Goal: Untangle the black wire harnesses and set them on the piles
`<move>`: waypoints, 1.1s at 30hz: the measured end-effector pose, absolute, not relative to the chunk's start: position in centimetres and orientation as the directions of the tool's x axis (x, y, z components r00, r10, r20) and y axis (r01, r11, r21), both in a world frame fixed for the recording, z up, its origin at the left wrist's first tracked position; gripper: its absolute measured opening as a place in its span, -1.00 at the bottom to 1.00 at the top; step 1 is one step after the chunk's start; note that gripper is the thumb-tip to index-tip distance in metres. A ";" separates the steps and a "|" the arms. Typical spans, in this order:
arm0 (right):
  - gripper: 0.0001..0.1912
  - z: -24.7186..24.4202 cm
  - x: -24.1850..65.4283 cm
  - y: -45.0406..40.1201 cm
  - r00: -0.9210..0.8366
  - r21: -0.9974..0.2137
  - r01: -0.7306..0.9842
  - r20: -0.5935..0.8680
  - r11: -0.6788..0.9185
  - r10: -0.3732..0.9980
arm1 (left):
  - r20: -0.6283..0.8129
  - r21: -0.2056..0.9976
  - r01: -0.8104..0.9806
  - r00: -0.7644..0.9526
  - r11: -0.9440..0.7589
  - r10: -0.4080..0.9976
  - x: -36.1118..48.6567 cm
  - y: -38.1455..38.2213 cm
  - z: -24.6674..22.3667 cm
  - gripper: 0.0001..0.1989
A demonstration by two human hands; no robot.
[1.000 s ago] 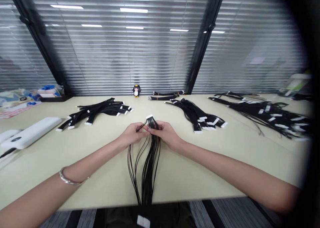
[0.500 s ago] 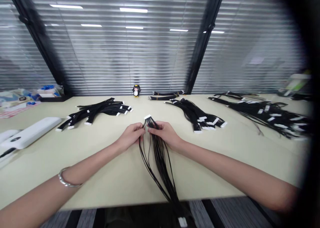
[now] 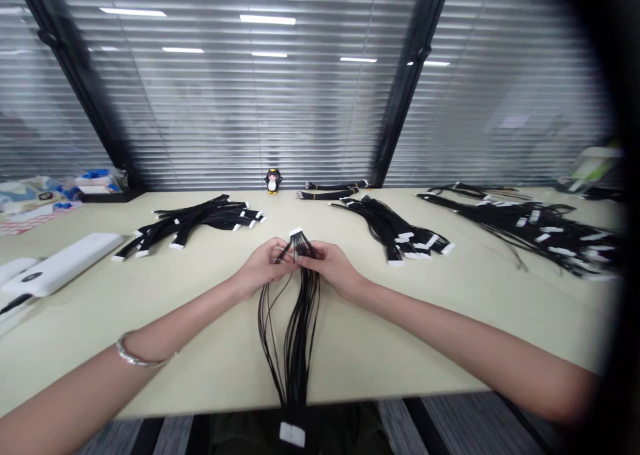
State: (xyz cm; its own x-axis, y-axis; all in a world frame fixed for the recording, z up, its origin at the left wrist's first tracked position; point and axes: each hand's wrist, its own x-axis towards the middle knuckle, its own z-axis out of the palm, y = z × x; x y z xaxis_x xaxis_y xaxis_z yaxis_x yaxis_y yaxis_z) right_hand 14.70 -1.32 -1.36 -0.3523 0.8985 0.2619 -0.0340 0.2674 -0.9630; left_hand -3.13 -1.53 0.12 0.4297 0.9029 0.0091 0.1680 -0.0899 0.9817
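Between my two hands is a black wire harness (image 3: 296, 335), its many thin wires fanned out below a white connector (image 3: 296, 231). My left hand (image 3: 270, 265) pinches a few strands split off on the left side. With thumb and fingers my right hand (image 3: 326, 263) grips the thicker part of the bundle just under that connector. The wires hang toward me over the table's front edge, where a second white connector (image 3: 293, 434) shows at their lower end. Some of the fingertips are hidden behind the wires.
Black harnesses with white connectors lie in piles at left (image 3: 200, 222), right of centre (image 3: 393, 228) and far right (image 3: 540, 232). Two tied bundles (image 3: 333, 193) and a penguin figure (image 3: 273, 181) stand at the back. A white device (image 3: 70, 263) lies at left.
The hanging wires and lower connector have swung left, from right of centre to beneath my hands. My left hand has shifted slightly, and its strands are spread farther left.
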 end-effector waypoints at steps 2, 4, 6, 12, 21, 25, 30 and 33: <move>-0.76 -1.4 14.7 -1.3 -0.358 -0.962 -0.042 0.266 0.269 0.895 | 0.013 0.980 0.176 0.426 -0.097 0.905 -3.1 -1.6 0.1 -0.62; -0.77 -1.5 14.7 -1.2 -0.360 -0.958 -0.056 0.281 0.280 0.890 | 0.033 0.979 0.168 0.412 -0.112 0.910 -3.2 -1.5 -0.2 -0.64; -0.78 -1.7 14.7 -1.1 -0.347 -0.956 -0.059 0.290 0.288 0.892 | 0.068 0.976 0.166 0.373 -0.138 0.925 -3.4 -1.2 -0.6 -0.67; -0.78 -1.5 14.7 -1.1 -0.358 -0.957 -0.023 0.277 0.288 0.892 | 0.136 0.918 0.315 0.321 -0.241 0.937 -3.5 -0.7 -0.7 -0.82; -0.79 -1.1 14.8 -1.6 -0.363 -0.959 -0.076 0.282 0.274 0.888 | 0.109 0.882 0.381 0.408 -0.278 0.906 -3.2 -0.8 -0.4 -0.78; -0.75 -1.3 14.8 -1.5 -0.376 -0.966 -0.101 0.260 0.239 0.890 | 0.104 0.929 0.277 0.446 -0.247 0.889 -3.3 -0.7 -0.3 -0.73; -0.73 -1.5 14.9 -1.2 -0.376 -0.962 -0.048 0.265 0.267 0.888 | 0.107 0.948 0.222 0.452 -0.227 0.886 -3.3 -0.9 -0.4 -0.69; -0.75 -1.6 14.9 -1.2 -0.383 -0.961 -0.054 0.272 0.273 0.883 | 0.119 0.951 0.206 0.444 -0.230 0.888 -3.3 -0.8 -0.6 -0.72</move>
